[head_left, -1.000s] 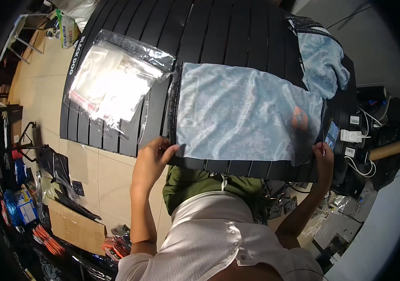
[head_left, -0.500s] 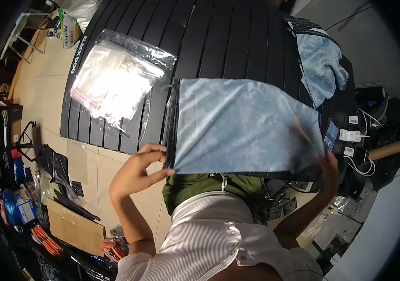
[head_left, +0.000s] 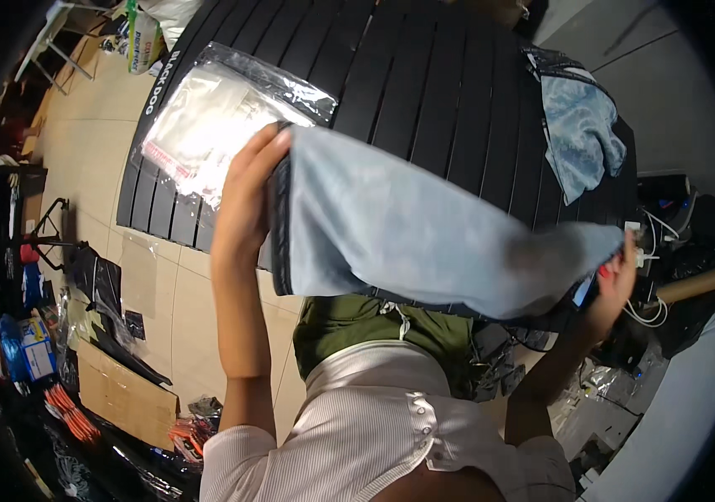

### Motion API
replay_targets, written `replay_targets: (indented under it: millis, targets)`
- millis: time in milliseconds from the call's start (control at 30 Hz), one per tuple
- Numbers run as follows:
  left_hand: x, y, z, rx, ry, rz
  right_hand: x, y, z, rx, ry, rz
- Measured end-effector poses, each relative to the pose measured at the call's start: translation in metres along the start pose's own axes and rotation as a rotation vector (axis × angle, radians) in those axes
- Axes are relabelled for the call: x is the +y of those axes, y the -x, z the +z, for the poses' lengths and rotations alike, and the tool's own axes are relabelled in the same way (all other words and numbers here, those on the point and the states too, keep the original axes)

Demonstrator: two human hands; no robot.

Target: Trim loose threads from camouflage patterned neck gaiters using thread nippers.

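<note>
A light-blue mottled cloth (head_left: 407,217) with a black band along one end is held stretched above the table, partly blurred. My left hand (head_left: 244,197) is closed on the upper corner of the banded end. At the opposite end, my right hand (head_left: 615,280) grips the narrowed tip of the cloth. A dark smudge-like patch shows on the fabric nearer my right hand; I cannot make out what it is. Another blue cloth of like pattern and black edging (head_left: 579,134) lies crumpled on the table's far right.
Clear plastic bags (head_left: 207,125) lie in a glaring pile on the left of the black slatted table (head_left: 424,84). White chargers and cables (head_left: 646,251) sit at the right edge, by a cardboard tube (head_left: 696,284). Flattened cardboard (head_left: 127,397) and packaged goods rest on the floor at left.
My left hand has gone from the banded end's lower corner to its upper corner. My right hand has moved outward and up, drawing the cloth into a narrower, slanted shape.
</note>
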State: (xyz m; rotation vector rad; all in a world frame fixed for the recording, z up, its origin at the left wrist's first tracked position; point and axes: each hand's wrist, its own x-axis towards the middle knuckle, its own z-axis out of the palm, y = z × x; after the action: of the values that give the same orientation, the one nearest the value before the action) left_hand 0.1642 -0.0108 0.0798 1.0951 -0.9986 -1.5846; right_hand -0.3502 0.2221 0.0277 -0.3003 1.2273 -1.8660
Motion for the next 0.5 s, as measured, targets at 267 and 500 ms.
replay_targets:
  millis: [267, 500]
  targets:
    - [-0.081, -0.028, -0.049, -0.115, 0.137, -0.308, 0.074, 0.017, 0.089, 0.121, 0.585, -0.055]
    - [-0.073, -0.017, -0.051, -0.122, 0.141, -0.324, 0.100, 0.015, 0.064, 0.092, 0.976, -0.222]
